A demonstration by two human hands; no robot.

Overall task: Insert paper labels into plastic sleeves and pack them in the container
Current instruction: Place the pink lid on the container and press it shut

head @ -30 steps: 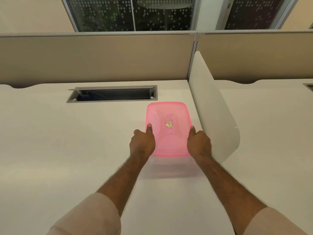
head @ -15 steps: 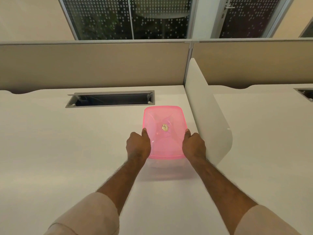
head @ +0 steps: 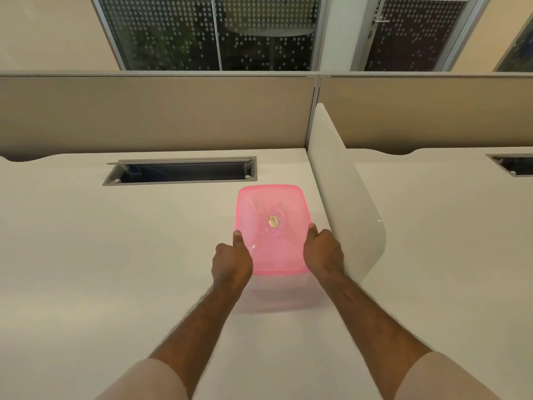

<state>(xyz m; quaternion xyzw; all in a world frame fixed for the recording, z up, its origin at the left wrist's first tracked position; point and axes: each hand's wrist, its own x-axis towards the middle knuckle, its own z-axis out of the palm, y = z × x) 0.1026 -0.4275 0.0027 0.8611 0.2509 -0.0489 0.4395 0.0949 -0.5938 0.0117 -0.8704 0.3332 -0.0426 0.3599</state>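
A translucent pink plastic container [head: 271,203] with a small gold sticker at its centre is held just above the white desk [head: 115,255], casting a pink shadow below. My left hand [head: 232,259] grips its near left edge, thumb on the rim. My right hand [head: 323,252] grips its near right edge the same way. No paper labels or plastic sleeves are in view, and the container looks empty apart from the sticker.
A white rounded divider panel [head: 346,203] stands right beside the container. An open grey cable tray slot [head: 181,170] lies behind it on the desk. Beige partition walls [head: 155,114] close off the back. A second desk [head: 450,241] lies to the right.
The container, held in both hands, sits slightly nearer the cable slot and the divider; the head has tilted up, showing more of the window.
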